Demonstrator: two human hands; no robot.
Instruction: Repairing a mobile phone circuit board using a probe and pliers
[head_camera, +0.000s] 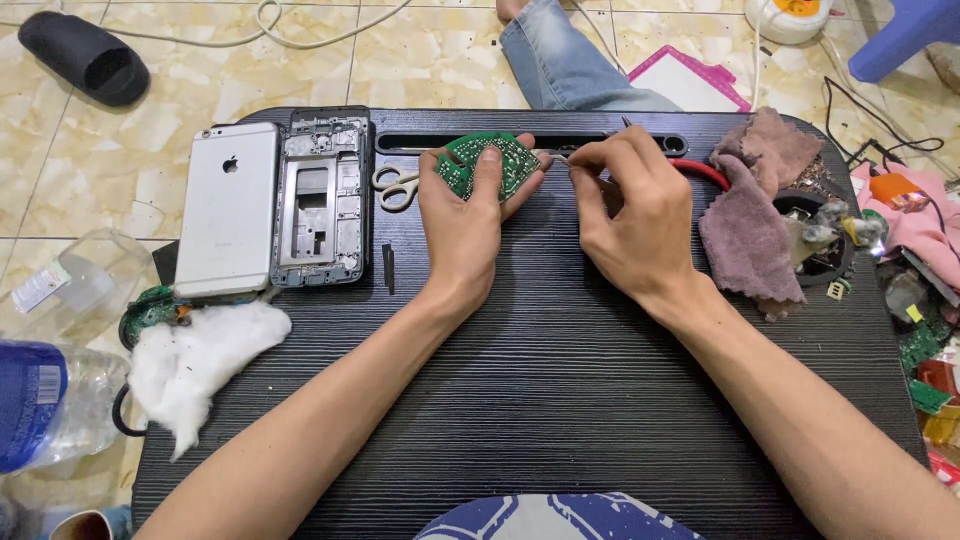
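The left hand (470, 215) is closed around a green board (478, 160) at the far edge of the black table (560, 380). The right hand (630, 215) pinches thin tweezers (562, 158), tip touching the board. Scissors (396, 186) lie just beside.

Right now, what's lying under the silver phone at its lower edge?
A round green circuit board pokes out beneath the silver phone, beside white cotton wool. Most of that board is covered by the phone and the cotton wool, so its full shape is hidden.
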